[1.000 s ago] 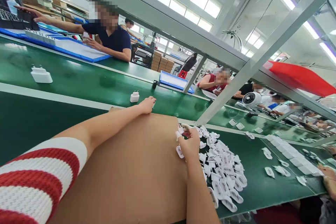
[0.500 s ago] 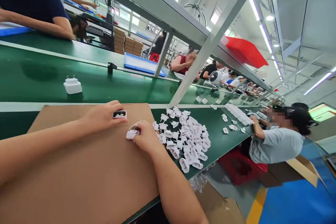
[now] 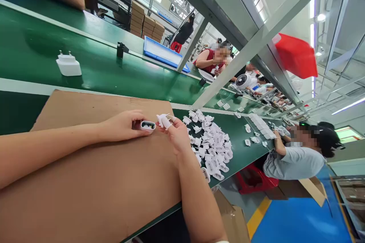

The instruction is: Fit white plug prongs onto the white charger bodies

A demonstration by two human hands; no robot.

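Observation:
My left hand (image 3: 122, 124) grips a white charger body (image 3: 148, 125) with its open end facing right, just above a brown cardboard sheet (image 3: 94, 182). Close beside it, my right hand (image 3: 177, 133) pinches a small white plug piece (image 3: 163, 120). The two parts are almost touching. A heap of several white plug pieces (image 3: 211, 146) lies on the green table right of my right hand.
One finished white charger (image 3: 68, 64) stands on the green conveyor belt (image 3: 114, 72) beyond the cardboard. A small black device (image 3: 121, 49) and a blue tray (image 3: 162, 52) sit further back. Co-workers sit across the belt and at the right end. Metal frame posts (image 3: 228, 72) rise overhead.
My left hand pulled back from the belt holding a charger body. My right hand picked a plug piece from the heap and lifted it toward the body. The view swung right.

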